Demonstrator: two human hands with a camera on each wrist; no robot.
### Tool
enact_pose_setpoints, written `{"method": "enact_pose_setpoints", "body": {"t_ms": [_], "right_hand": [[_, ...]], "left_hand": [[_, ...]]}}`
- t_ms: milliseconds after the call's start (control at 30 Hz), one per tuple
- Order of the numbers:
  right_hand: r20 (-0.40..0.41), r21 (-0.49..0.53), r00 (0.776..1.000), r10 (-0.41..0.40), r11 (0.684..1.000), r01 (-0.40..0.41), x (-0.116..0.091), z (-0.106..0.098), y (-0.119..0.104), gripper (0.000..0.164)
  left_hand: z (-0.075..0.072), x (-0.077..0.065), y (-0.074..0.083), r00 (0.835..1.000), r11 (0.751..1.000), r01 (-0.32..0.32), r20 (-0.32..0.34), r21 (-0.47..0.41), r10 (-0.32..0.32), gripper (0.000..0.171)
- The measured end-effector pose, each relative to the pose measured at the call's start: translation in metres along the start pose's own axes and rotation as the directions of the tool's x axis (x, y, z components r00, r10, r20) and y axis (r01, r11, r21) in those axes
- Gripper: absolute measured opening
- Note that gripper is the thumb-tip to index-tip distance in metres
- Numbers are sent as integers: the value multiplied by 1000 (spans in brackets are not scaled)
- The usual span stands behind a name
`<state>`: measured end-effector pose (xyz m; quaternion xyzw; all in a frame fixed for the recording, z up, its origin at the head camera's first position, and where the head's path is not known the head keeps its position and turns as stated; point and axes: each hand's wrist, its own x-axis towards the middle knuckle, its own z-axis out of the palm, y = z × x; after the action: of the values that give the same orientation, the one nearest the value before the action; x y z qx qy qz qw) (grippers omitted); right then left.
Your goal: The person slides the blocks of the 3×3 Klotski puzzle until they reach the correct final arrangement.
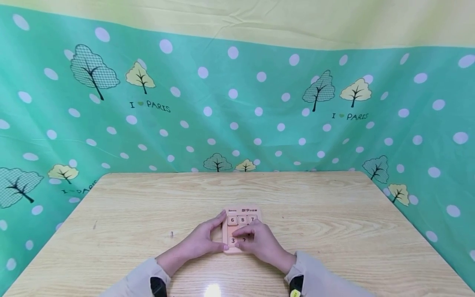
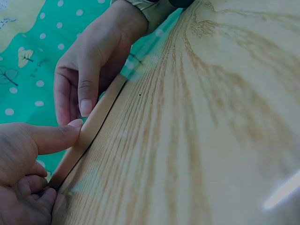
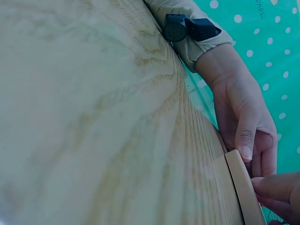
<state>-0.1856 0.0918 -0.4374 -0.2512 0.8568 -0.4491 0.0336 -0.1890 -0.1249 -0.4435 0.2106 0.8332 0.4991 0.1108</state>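
Note:
A pale pink number slide puzzle (image 1: 241, 207) lies flat on the table in the head view. Its top row reads 6, 8, 7; 3 and 2 show in the bottom row, and an orange gap appears at the left of the middle row. My left hand (image 1: 200, 241) holds the puzzle's left side, index finger at the upper part and thumb at the lower corner. Over the right half, my right hand (image 1: 265, 245) touches the face with index finger and thumb, hiding several tiles. In the left wrist view, the puzzle's edge (image 2: 101, 112) runs between both hands.
The wood-grained table (image 1: 148, 198) spreads around the puzzle, with a small dark mark (image 1: 172, 234) to its left. A green dotted curtain (image 1: 230, 111) with printed trees hangs behind and along both sides. Each sleeve carries a black wrist device (image 1: 158, 286).

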Motion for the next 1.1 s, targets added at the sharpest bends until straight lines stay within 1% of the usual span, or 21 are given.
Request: {"method": "enact_pose_setpoints", "body": {"t_ms": [300, 533, 700, 1100], "right_hand": [[5, 4, 1000, 28, 1000, -28, 4, -1, -1, 23], [-3, -4, 1000, 14, 1000, -14, 8, 1, 1, 24], [-9, -17, 1000, 27, 999, -27, 12, 0, 2, 25], [-25, -51, 1000, 19, 998, -20, 20, -2, 5, 23]], "left_hand": [[-1, 0, 1, 1000, 1000, 12, -3, -7, -12, 94], [0, -1, 1, 1000, 1000, 18, -12, -4, -18, 95], [-1, -1, 1, 1000, 1000, 15, -17, 9, -15, 93], [0, -1, 3, 1000, 1000, 18, -10, 8, -18, 93]]}}
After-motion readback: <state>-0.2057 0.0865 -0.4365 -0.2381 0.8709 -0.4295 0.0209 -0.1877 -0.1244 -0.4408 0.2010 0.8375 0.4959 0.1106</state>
